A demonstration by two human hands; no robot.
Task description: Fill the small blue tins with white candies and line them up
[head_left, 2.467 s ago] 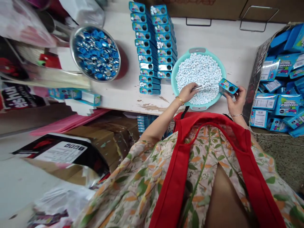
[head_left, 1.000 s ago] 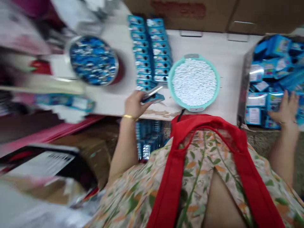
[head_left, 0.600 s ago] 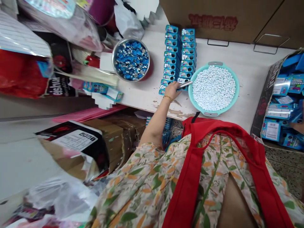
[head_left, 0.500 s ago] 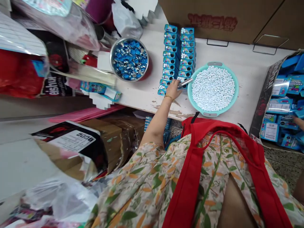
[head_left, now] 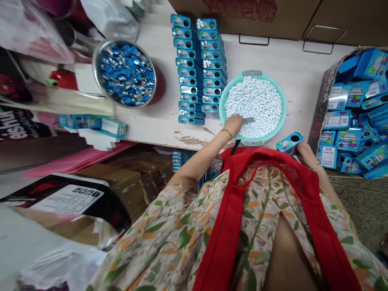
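Note:
My left hand [head_left: 234, 124] is closed on a metal scoop [head_left: 248, 120], whose end dips into small white candies [head_left: 257, 103]. They fill a turquoise basin [head_left: 284, 109] with grey handles. My right hand [head_left: 305, 153] is wrapped round a blue candy box [head_left: 289, 143] with a round dark hole in its top. This box is beside the basin's lower right rim, near the table's front edge. Left of the basin stand two rows of like blue boxes [head_left: 190, 95], [head_left: 212, 64]; white candies show on top of some of them.
A steel bowl [head_left: 94, 72] of blue and silver caps stands at the left. A carton [head_left: 321, 97] at the right is heaped with blue boxes. Brown cartons [head_left: 242, 16] line the back. Plastic bags and an opened carton [head_left: 127, 182] lie at the left.
My left hand has moved right with the scoop, from the box rows into the basin. My right hand has come out of the right carton with a blue candy box. The view has shifted.

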